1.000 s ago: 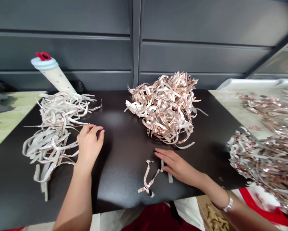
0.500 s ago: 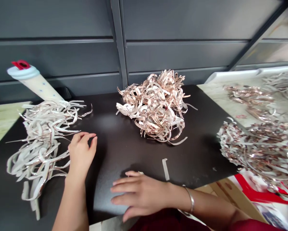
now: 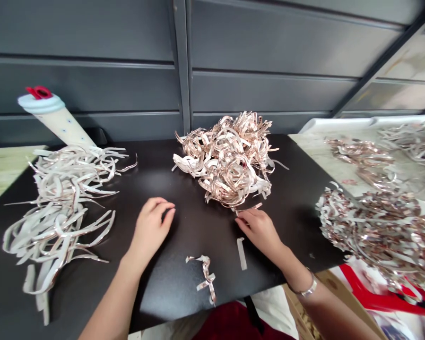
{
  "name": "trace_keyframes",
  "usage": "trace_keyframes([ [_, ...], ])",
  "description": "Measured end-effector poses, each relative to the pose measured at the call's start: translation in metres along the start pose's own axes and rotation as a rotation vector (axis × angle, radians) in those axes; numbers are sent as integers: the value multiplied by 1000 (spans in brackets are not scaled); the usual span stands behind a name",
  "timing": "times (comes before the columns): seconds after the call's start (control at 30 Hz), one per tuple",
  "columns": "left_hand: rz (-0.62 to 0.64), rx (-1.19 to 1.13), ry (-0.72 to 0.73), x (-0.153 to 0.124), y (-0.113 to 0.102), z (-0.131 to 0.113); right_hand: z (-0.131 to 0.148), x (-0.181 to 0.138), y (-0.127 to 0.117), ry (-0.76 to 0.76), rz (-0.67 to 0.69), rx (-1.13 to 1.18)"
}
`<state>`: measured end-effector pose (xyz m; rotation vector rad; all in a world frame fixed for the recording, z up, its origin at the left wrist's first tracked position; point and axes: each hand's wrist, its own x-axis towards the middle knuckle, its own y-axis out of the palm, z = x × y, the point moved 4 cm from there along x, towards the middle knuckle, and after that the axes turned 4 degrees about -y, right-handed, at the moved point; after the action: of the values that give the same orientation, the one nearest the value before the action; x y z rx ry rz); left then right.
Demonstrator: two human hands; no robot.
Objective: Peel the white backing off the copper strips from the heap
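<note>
Head view, and the right hand [image 3: 258, 231] is up at the near edge of the big heap of curled copper-and-white foil strips [image 3: 226, 163], a silver bangle [image 3: 308, 290] on its wrist. The fingers are slightly spread, their tips at a thin coppery strip [image 3: 248, 207] poking from the heap, but is that a pinch or only a touch? From up here, I can't tell. The left hand [image 3: 150, 231] rests on the matte black tabletop [image 3: 169, 295], fingers loosely curled, clearly holding nothing, just short of that heap. Out on the near side, a short flat pale strip [image 3: 241, 253] and a small twisted foil strip [image 3: 205, 278] lie well apart from the piles. Far left sits a loose heap of pale grey-white strips [image 3: 59, 203], a white cylindrical bottle with a pale-blue cap [image 3: 56, 120] tilted behind it, and a dense speckled heap of shredded strips [image 3: 371, 231] sits at the right. With springy, tangled stuff like this, light fingertip work at a single end looks best, so neighbouring strips don't drag along. Half a second ago the right hand lay flat and low near the table's near edge; now it has reached far forward, uncovering the twisted strip, and the left hand has edged rightward.
</note>
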<state>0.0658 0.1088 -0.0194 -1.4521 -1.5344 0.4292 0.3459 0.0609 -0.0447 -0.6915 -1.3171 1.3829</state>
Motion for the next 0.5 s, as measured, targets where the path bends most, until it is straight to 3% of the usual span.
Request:
trace_keyframes([
  [0.13,309,-233,1,-12,30,-26,29,29,14,101,74,194],
  [0.3,556,-527,-253,-29,60,-35,59,50,31,89,26,662],
  [0.37,611,-663,-390,-33,67,-33,69,52,33,34,16,752],
  [0.5,600,-806,-596,-33,69,-29,72,54,33,-50,27,722],
])
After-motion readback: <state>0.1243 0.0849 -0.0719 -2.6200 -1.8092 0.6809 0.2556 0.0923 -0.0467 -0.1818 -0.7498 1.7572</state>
